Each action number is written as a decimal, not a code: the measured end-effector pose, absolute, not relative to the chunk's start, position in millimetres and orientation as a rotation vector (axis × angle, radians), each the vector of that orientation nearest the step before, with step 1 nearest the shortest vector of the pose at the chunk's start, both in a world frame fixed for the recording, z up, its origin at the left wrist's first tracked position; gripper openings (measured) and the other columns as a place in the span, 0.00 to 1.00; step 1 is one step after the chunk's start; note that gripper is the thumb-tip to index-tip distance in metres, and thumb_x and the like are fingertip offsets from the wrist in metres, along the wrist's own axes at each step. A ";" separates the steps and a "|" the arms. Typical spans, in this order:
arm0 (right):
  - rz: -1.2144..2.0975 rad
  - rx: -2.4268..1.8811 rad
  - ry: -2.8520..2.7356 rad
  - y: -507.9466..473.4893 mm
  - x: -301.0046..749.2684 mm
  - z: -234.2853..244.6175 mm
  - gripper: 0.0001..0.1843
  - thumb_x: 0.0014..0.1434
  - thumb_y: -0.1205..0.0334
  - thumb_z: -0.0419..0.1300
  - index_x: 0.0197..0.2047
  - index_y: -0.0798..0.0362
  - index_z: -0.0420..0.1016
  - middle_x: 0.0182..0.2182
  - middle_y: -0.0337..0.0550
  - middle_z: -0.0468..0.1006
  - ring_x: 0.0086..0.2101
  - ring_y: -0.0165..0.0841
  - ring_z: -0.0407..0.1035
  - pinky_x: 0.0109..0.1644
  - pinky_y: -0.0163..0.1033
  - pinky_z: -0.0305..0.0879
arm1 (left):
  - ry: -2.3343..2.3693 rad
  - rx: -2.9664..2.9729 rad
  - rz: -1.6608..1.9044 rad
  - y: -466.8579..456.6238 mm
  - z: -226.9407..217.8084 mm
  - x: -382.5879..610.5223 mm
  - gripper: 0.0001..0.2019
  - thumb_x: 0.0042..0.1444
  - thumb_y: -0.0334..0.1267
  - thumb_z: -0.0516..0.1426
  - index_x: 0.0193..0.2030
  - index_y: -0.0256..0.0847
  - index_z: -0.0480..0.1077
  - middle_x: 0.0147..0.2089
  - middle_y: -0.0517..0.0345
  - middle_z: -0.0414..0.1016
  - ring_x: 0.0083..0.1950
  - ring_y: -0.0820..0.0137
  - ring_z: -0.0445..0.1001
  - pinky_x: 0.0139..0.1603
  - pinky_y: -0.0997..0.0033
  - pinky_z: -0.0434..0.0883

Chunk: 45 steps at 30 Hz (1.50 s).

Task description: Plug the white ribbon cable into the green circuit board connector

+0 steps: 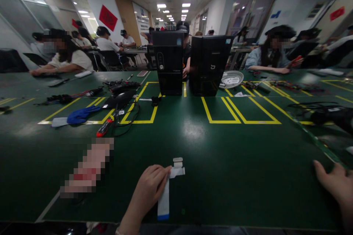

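A white flat ribbon cable (164, 200) with a blue end lies on the green table near its front edge. Its far end carries a small connector (178, 160) and a short side branch. My left hand (151, 181) is closed at the cable's upper part, thumb and fingertips pinching it beside the branch. Out at the right edge of the view, my right hand (333, 181) hovers at or just over the table with its fingers apart and nothing in them. Part of that hand is cut off by the frame.
A screwdriver (104, 127), a blue glove (82, 115) and black cables (121, 97) lie to the left. Two black computer towers (171, 62) stand ahead, near a white basket (233, 79). Black cabled gear (331, 114) sits at right. People work across the table.
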State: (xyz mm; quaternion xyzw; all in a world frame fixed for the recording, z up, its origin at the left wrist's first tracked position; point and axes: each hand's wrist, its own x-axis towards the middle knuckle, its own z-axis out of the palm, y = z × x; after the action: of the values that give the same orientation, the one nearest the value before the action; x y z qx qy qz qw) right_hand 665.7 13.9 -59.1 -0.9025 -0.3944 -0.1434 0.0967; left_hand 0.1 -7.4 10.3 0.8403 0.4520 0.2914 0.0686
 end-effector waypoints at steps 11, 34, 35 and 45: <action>-0.048 -2.810 -1.189 -1.4 626.7 -34.3 0.49 0.58 0.35 0.37 0.62 0.72 0.64 0.56 0.77 0.64 0.57 0.59 0.59 0.54 0.57 0.57 | 1.335 2.578 0.861 -7.7 9.3 -0.4 0.15 0.65 0.31 0.50 0.55 0.39 0.71 0.42 0.51 0.78 0.43 0.62 0.76 0.43 0.56 0.76; 0.313 -1.631 -2.343 45.8 445.7 9.6 0.30 0.63 0.44 0.50 0.59 0.53 0.69 0.61 0.50 0.65 0.61 0.44 0.58 0.65 0.55 0.56 | 1.288 2.600 0.912 -6.1 7.4 1.2 0.14 0.65 0.29 0.50 0.53 0.39 0.71 0.42 0.51 0.78 0.43 0.62 0.75 0.43 0.57 0.74; 0.334 -1.598 -2.372 48.8 437.5 13.3 0.29 0.63 0.44 0.50 0.60 0.53 0.69 0.61 0.50 0.65 0.61 0.43 0.58 0.65 0.55 0.56 | 1.289 2.598 0.911 -5.9 7.7 1.3 0.14 0.65 0.29 0.50 0.53 0.39 0.71 0.42 0.51 0.78 0.43 0.62 0.75 0.44 0.57 0.74; 0.380 -1.352 -2.557 78.6 360.9 25.5 0.26 0.65 0.52 0.50 0.63 0.52 0.66 0.62 0.48 0.64 0.62 0.41 0.58 0.65 0.54 0.57 | 1.297 2.599 0.912 -5.8 7.8 1.1 0.13 0.65 0.30 0.50 0.53 0.37 0.71 0.41 0.51 0.77 0.42 0.62 0.75 0.42 0.58 0.74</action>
State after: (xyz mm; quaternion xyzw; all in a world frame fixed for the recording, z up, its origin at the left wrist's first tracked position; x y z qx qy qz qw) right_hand 360.9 78.6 25.5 -0.4605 -0.8710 0.1296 0.1121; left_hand 1.1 -5.8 7.8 0.8527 0.4254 0.2993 0.0484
